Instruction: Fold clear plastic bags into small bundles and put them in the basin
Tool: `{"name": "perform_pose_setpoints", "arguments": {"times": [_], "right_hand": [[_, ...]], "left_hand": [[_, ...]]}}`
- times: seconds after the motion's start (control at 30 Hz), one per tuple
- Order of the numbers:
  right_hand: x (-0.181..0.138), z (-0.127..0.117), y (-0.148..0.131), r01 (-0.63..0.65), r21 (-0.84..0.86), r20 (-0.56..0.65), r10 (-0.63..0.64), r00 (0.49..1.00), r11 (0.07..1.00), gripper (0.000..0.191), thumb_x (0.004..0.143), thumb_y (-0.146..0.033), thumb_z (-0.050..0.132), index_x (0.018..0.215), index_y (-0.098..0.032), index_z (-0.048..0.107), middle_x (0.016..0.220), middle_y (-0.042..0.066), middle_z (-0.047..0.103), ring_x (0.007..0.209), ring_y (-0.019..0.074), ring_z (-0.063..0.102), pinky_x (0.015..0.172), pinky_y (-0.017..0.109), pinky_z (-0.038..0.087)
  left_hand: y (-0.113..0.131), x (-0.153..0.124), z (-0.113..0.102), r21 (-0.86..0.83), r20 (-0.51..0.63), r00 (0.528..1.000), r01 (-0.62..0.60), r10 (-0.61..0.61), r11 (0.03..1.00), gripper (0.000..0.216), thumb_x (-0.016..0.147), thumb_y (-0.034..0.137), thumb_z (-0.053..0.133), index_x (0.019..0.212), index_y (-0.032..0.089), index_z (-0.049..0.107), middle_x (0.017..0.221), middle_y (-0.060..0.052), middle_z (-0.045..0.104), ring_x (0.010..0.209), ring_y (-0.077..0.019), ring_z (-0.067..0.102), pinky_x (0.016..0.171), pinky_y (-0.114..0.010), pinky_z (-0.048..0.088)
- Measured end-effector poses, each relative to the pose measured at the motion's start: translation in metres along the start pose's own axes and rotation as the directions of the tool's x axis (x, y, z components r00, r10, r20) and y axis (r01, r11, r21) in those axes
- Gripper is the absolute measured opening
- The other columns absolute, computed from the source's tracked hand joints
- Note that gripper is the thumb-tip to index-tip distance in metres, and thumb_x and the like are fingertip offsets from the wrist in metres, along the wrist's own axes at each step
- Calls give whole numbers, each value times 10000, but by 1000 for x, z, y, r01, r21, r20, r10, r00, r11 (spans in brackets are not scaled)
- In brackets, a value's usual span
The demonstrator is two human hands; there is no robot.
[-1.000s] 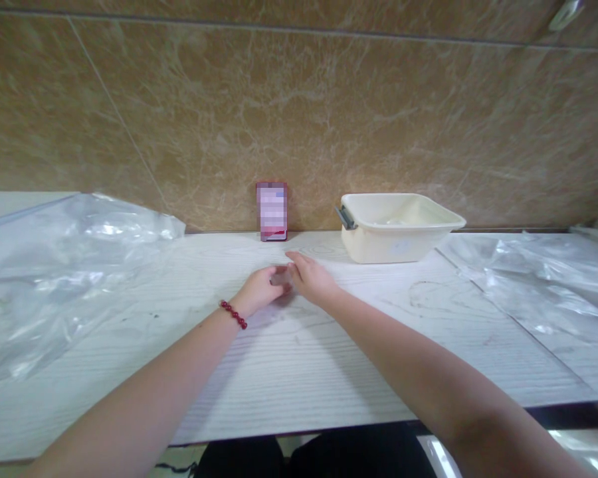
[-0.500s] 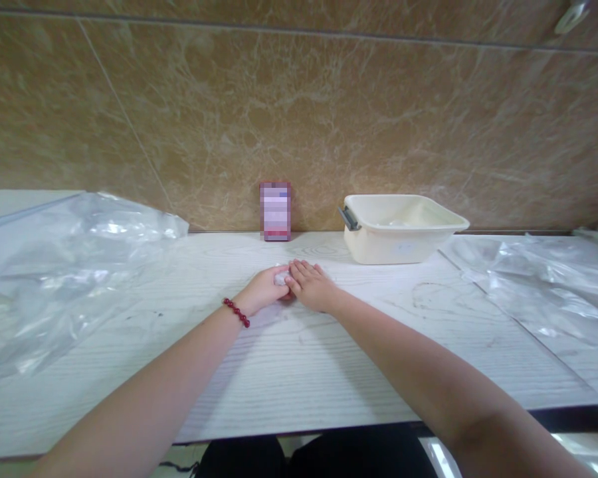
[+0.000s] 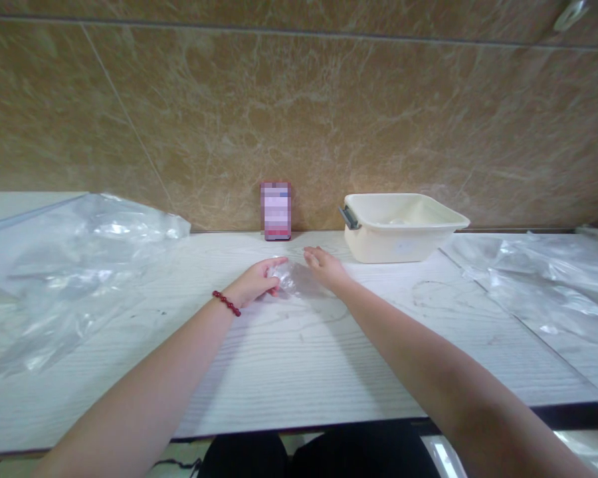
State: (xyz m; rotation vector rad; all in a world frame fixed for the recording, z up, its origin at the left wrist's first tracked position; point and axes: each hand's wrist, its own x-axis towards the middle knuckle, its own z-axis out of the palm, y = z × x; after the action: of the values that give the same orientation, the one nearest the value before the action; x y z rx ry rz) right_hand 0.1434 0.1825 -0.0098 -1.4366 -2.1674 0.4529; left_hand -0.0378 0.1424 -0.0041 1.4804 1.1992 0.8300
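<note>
More crumpled plastic (image 3: 295, 280) is showing mid-frame now, the left hand (image 3: 257, 280) gripping it, the right hand (image 3: 327, 267) stretching open.

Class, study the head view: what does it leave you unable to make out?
All in the head view:
1. Text on the upright device: its screen is pixelated.
2. Floor of the tub nearest us: hidden by its front wall.
3. Clear sheeting on the right: cut off by the right edge.
4. Whether the right hand touches the crumpled plastic: the plastic's see-through outline is too blurred.
</note>
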Motion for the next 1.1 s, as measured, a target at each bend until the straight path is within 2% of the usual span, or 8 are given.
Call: {"name": "perform_pose_setpoints", "arguments": {"times": [0.07,0.13,0.27,0.43,0.6,0.73,0.93,1.1], "right_hand": [[3,-4,0,-3,232,-8,5,1000,973,455,824,-453,238,1052,-183,525,1017,58,577,956,153,498,811,279,363],[3,-6,-1,-5,408,74,-27,997,913,456,791,-498,295,969,-177,566,843,39,615,754,128,547,665,241,405],[-3,-6,-3,-119,619,291,-86,953,776,411,683,-488,496,918,-157,563,659,0,584,506,70,479,466,180,346],[-4,-3,-3,-162,659,316,-75,946,734,307,624,-442,573,692,-144,543,509,-42,499,405,36,368,392,164,256],[-1,2,0,-174,708,253,-16,967,685,305,626,-450,564,645,-154,494,484,-54,478,384,35,345,378,167,234],[0,5,2,-172,712,232,3,973,680,306,633,-457,555,677,-158,507,479,-54,481,385,40,360,374,166,231],[2,7,3,-146,783,180,5,984,604,308,630,-456,562,708,-163,510,494,-61,482,399,39,371,390,164,260],[3,6,2,-172,775,196,29,980,609,319,621,-459,571,731,-165,516,542,-43,528,409,40,401,397,162,287]], "left_hand": [[4,-3,-6,-103,67,997,-23,30,994,594,626,68,479,1207,153,391,496,50,488,374,-31,401,382,-144,308],[7,-6,-9,-165,110,993,-22,41,986,569,634,81,479,1193,167,412,485,60,460,352,-21,359,360,-140,279],[7,-8,-8,-234,155,987,-10,47,972,543,631,88,496,1161,194,443,496,64,437,349,-18,336,339,-138,244],[3,-2,-5,-383,-7,995,-91,95,919,528,614,115,556,1122,214,451,674,37,506,405,-13,366,358,-142,269],[-1,7,-4,-428,-202,979,-113,27,897,500,649,227,596,1123,198,441,558,63,461,429,-33,394,401,-149,288],[-2,11,1,-448,-212,977,-119,23,886,343,636,255,624,949,135,552,693,-4,567,577,-67,496,526,-175,373],[-1,9,9,-452,-117,990,-127,82,883,288,613,278,647,844,114,591,750,-48,623,703,-139,554,694,-274,407],[0,10,8,-503,-218,975,-150,43,851,254,583,287,667,762,115,611,710,-38,629,655,-123,551,685,-273,415]]}}
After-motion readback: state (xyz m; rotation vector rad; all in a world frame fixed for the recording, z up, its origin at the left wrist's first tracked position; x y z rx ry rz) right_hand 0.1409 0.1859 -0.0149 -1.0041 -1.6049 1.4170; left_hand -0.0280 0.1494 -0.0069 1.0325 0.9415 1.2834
